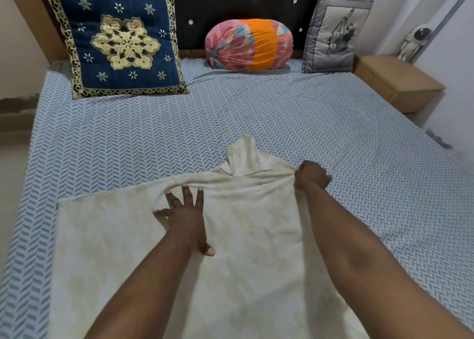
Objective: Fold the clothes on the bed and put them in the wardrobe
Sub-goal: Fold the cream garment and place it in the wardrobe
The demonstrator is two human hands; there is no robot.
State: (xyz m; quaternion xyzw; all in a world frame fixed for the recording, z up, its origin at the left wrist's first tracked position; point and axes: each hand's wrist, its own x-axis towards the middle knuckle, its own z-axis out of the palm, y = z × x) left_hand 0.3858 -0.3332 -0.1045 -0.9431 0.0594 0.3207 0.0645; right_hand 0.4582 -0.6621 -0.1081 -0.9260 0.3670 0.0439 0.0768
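Note:
A cream garment [246, 236] lies spread flat on the bed [128, 146], its narrow neck part pointing toward the headboard. My left hand [187, 215] presses flat on the cloth near its upper middle, fingers spread. My right hand [311, 175] grips the garment's upper right corner in a closed fist, and the cloth is pulled taut between the two hands. The garment's near edge runs out of view below my arms. No wardrobe is in view.
A blue patterned cushion [118, 41], a pink and orange bolster [248, 44] and a grey cushion [333, 34] lean on the dark headboard. A wooden nightstand [400, 82] with a small white figure [413, 43] stands at the right. Blue chevron sheet covers the bed.

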